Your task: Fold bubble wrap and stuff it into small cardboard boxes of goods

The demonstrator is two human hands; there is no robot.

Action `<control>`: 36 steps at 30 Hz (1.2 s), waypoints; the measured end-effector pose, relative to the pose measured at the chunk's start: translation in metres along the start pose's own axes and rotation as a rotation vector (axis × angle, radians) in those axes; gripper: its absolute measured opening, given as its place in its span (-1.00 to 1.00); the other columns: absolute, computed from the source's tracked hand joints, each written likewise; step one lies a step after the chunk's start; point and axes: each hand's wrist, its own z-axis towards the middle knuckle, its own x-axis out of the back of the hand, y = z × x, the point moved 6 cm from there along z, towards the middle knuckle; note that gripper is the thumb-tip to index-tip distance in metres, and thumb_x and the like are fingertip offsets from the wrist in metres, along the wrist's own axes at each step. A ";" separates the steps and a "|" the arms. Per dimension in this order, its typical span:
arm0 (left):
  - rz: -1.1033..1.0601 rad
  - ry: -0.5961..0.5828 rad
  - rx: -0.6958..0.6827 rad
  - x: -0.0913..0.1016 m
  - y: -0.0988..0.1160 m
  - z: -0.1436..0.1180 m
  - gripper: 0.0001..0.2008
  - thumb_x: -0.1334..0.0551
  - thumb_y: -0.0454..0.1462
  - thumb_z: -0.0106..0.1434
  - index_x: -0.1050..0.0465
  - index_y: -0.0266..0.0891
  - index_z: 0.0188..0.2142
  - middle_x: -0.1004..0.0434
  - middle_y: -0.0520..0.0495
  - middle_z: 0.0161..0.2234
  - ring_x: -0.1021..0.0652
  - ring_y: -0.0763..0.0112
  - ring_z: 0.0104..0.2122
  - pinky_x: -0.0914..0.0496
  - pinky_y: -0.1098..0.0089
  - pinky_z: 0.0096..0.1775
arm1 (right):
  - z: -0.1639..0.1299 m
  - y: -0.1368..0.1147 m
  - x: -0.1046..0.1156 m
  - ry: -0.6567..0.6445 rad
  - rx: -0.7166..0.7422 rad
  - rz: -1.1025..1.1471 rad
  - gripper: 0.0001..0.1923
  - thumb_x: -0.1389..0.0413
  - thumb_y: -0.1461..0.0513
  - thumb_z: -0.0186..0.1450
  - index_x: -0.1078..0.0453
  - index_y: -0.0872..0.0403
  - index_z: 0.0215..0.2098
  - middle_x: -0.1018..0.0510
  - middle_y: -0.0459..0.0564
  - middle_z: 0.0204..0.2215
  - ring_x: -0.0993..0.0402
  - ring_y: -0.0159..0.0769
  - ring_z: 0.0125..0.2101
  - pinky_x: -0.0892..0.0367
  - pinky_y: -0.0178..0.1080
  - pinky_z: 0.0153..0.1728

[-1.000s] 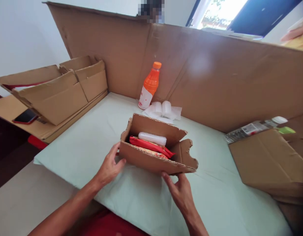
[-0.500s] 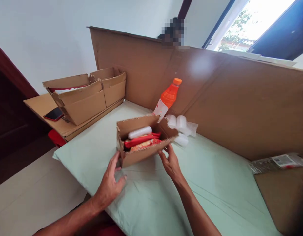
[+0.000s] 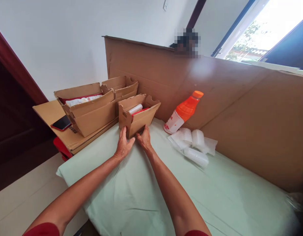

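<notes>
A small open cardboard box (image 3: pixel 141 122) stands at the far left part of the green-covered table, close against the larger boxes. Inside it are a white roll (image 3: pixel 136 109) and red packets (image 3: pixel 140 111), seen only in part over the rim. My left hand (image 3: pixel 124 144) holds the near left corner, fingers along the side and thumb low at the front. My right hand (image 3: pixel 144 138) grips the lower front edge, its fingertips against the cardboard. The two thumbs are close together. The box's underside is hidden.
A larger two-part cardboard box (image 3: pixel 92 113) sits left on a flat carton (image 3: pixel 75 144) beside a phone (image 3: pixel 61 123). An orange bottle (image 3: pixel 187 108) and bubble-wrap rolls (image 3: pixel 195 157) stand right. A tall cardboard panel (image 3: pixel 240 108) runs behind; a person's blurred head shows above it.
Both hands have moved the small box away from me and leftward, from mid-table to beside the larger boxes. The right hand has come nearer the left. The camera view has shifted too.
</notes>
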 end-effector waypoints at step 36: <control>0.404 -0.167 -0.153 -0.001 0.011 0.002 -0.40 -0.32 0.03 0.14 -0.25 0.06 0.14 -0.46 -0.11 0.15 -0.36 -0.41 0.21 -0.13 -0.63 0.09 | -0.345 -0.034 0.109 -0.343 0.284 -0.238 -0.50 -0.03 0.01 0.46 -0.31 0.04 0.27 -0.29 0.05 0.36 -0.09 -0.18 0.37 -0.02 -0.10 0.36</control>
